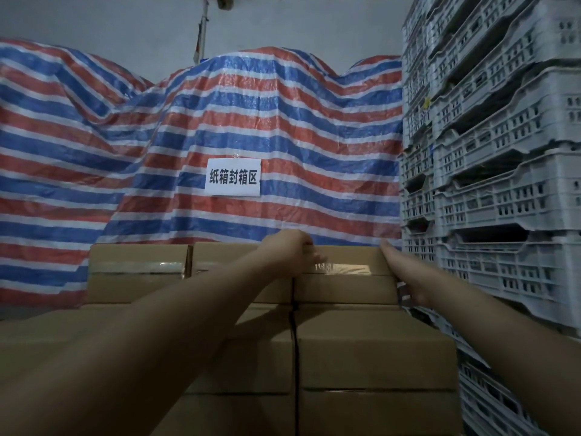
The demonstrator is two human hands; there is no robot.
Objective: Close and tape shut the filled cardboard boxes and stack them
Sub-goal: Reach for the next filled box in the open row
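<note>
- My left hand [292, 251] rests on the top of the far right cardboard box [345, 262], fingers loosely curled over the shiny tape strip [342, 268] there; they are blurred, so I cannot tell whether they pinch anything
- My right hand [405, 275] lies flat against that box's right side, fingers straight, thumb tip at the top rear corner
- That box sits on the top tier at the stack's right rear corner, long axis running left to right, its tape strip along the same line
- A second taped box [138, 265] stands just beside it on the left, same way round
- Nearer boxes [374, 347] form a lower step under my forearms, with a dark gap between the two columns
- Grey plastic crates [503, 171] are stacked close against the right side
- A striped tarpaulin [220, 121] hangs behind, with a white sign [233, 177] on it
</note>
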